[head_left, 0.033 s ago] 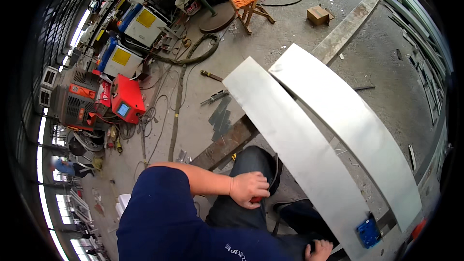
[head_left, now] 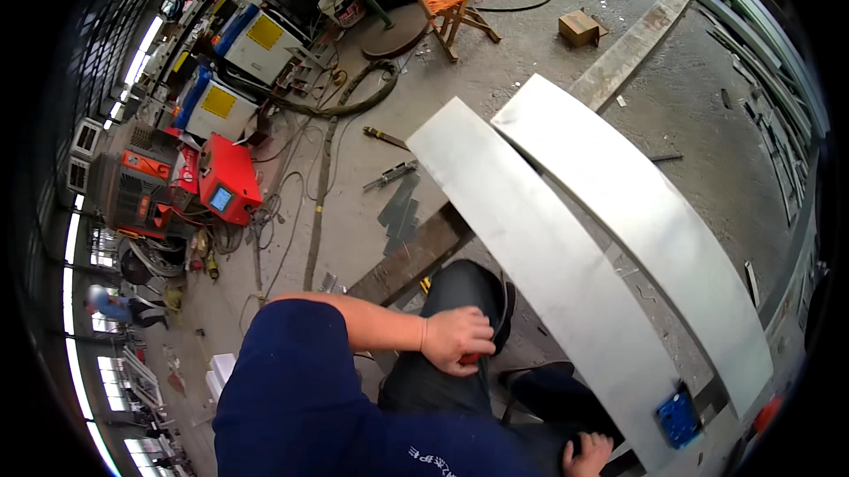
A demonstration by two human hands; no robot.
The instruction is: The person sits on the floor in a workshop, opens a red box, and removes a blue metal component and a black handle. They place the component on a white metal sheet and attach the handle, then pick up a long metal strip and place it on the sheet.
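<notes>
My left hand (head_left: 458,342) rests on my left knee, its fingers curled around a thing with a red part (head_left: 470,358) that shows under the palm. The fingers hide most of it, so its kind does not show. Low in the view, my right hand (head_left: 587,457) lies on my right leg, thumb apart from the fingers, with nothing visible in it. In front of me lie two long pale metal panels: a narrower one (head_left: 539,265) close to my knees and a wider, curved one (head_left: 637,203) beyond it. A blue flat object (head_left: 677,419) sits on the near panel's right end.
A rusty beam (head_left: 416,251) and a farther beam (head_left: 641,44) lie under the panels. Grey metal strips (head_left: 402,216) are on the floor. Left stand a red machine (head_left: 228,181) and cables (head_left: 320,221). A folding stool (head_left: 451,4) and cardboard box (head_left: 579,28) stand farther off. A person (head_left: 119,305) is far left.
The whole view has shifted very slightly. Both my hands stay in the same places, and the panels have not moved.
</notes>
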